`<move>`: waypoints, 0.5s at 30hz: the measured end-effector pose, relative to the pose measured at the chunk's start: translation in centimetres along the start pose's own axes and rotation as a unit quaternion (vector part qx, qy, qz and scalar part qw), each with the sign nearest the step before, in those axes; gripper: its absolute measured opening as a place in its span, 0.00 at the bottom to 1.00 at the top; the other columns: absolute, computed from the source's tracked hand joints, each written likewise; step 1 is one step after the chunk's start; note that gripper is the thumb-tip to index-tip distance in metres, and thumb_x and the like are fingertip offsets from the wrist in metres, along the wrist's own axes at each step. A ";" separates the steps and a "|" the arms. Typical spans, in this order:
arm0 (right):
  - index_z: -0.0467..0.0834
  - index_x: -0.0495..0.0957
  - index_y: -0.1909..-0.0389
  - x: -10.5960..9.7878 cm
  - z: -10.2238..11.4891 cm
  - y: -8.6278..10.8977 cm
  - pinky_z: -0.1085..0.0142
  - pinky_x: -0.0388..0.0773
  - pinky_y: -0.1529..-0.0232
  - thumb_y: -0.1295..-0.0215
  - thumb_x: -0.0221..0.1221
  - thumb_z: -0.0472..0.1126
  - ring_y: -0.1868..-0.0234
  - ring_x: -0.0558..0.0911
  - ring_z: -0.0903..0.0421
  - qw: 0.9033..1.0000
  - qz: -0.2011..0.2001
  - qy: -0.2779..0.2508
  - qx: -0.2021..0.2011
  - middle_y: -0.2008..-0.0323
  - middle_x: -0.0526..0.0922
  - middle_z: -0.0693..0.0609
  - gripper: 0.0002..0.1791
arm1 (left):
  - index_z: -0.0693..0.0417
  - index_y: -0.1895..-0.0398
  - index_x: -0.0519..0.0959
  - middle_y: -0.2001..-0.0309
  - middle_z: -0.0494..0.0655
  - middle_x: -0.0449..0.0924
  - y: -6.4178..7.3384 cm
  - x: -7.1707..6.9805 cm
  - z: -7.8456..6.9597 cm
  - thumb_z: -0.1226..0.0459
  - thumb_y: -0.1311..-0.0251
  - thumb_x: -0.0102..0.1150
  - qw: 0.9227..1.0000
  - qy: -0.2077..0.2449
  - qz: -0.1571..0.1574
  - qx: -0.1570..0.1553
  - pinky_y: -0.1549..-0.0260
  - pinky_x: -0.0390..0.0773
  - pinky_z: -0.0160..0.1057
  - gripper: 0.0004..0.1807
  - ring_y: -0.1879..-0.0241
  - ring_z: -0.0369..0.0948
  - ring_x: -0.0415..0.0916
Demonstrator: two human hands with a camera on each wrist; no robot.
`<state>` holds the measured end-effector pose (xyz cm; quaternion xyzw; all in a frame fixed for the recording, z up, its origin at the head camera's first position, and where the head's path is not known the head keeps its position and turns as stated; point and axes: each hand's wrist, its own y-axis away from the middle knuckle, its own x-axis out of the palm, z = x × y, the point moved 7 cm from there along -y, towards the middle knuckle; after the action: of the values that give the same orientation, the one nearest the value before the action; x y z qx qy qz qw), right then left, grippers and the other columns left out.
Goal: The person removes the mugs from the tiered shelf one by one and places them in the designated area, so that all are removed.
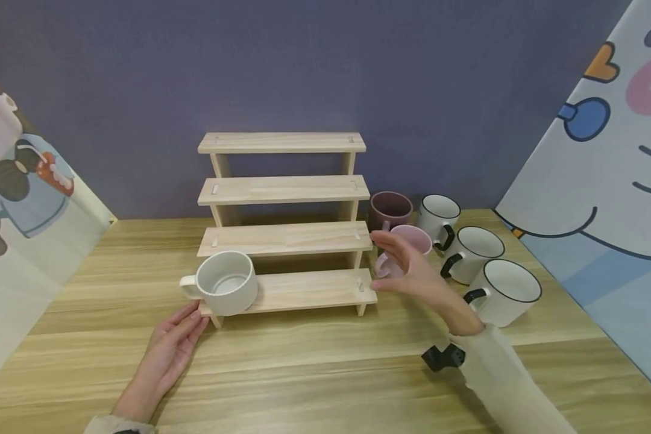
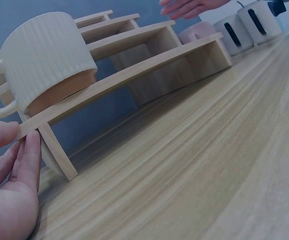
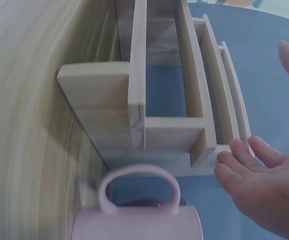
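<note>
A four-step wooden display shelf [image 1: 309,290] stands against the dark backdrop. On the left end of its lowest step sits a white ribbed mug [image 1: 226,288], handle to the left and bare brown base showing in the left wrist view. My left hand [image 1: 168,349] pinches that step's left corner, thumb above and fingers [image 2: 32,155] beneath. At the shelf's right end, my right hand [image 1: 415,274] hovers with thumb and fingers spread and nothing between them. Partly behind it stands a pink mug [image 3: 139,225], its handle turned toward the shelf.
A dark maroon mug [image 1: 389,208] stands behind the pink one. To the right, three white mugs with black rims and handles form a row, the nearest mug [image 1: 512,295] beside my right wrist. Cartoon-printed panels [image 1: 586,175] flank the wood-grain table [image 1: 314,374].
</note>
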<state>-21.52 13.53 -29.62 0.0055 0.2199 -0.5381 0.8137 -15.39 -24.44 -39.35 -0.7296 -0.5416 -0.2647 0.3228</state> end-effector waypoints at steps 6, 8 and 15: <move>0.35 0.56 0.31 0.9 0.3 -0.6 0.57 0.50 0.23 0.51 0.70 0.31 0.27 0.56 0.44 1.000 0.001 -0.022 -0.003 0.30 0.59 0.38 0.47 | 0.62 0.51 0.79 0.51 0.51 0.81 0.0 0.0 0.0 0.81 0.32 0.34 1.000 0.000 -0.003 -0.003 0.45 0.80 0.29 0.22 0.50 0.40 0.80; 0.35 0.56 0.31 1.2 0.4 -0.7 0.55 0.49 0.23 0.51 0.71 0.32 0.27 0.56 0.44 0.999 0.002 -0.034 -0.004 0.30 0.59 0.39 0.47 | 0.62 0.50 0.79 0.51 0.51 0.81 0.1 0.0 0.0 0.81 0.32 0.34 1.000 0.000 -0.002 -0.003 0.45 0.80 0.29 0.22 0.50 0.40 0.80; 0.33 0.55 0.32 2.9 1.0 -1.5 0.58 0.51 0.23 0.52 0.73 0.37 0.28 0.57 0.42 0.997 0.029 -0.061 -0.024 0.31 0.59 0.36 0.49 | 0.62 0.50 0.79 0.51 0.51 0.81 0.0 0.0 0.0 0.81 0.32 0.34 1.000 0.002 -0.005 -0.001 0.45 0.80 0.30 0.22 0.50 0.40 0.80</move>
<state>-21.59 10.15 -29.43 -0.0406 0.1828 -0.5078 0.8409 -15.37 -24.46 -39.37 -0.7269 -0.5441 -0.2680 0.3222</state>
